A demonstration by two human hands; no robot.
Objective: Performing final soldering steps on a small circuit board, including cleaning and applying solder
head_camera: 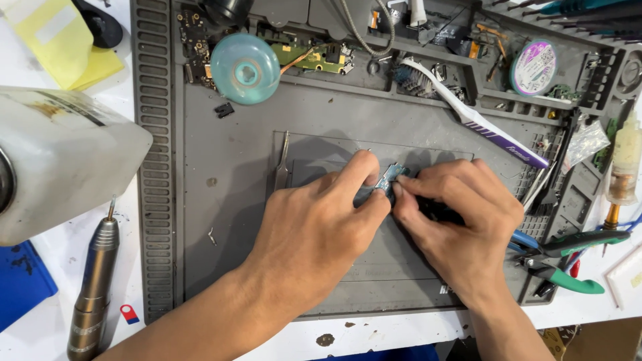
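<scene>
1. Upper trays of the grey work mat (221, 200) hold green circuit boards (314, 59), a toothbrush (461, 107) and a purple-labelled spool (533, 67); teal disc (245, 68) beside them.
2. White plastic jug (60, 160) left of mat; yellow notes (60, 40) above it.
3. Left hand (314, 227) and right hand (461, 220) meet mid-mat, fingertips pinched on a small bluish metal part (390, 177), palms down.
4. Tweezers (282, 164) just left; green-handled pliers (568, 261) at right.

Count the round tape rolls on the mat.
2. A teal tape roll sits at the mat's upper left; a purple-and-white tape roll sits in the upper right tray. Clutter may hide others.
</scene>
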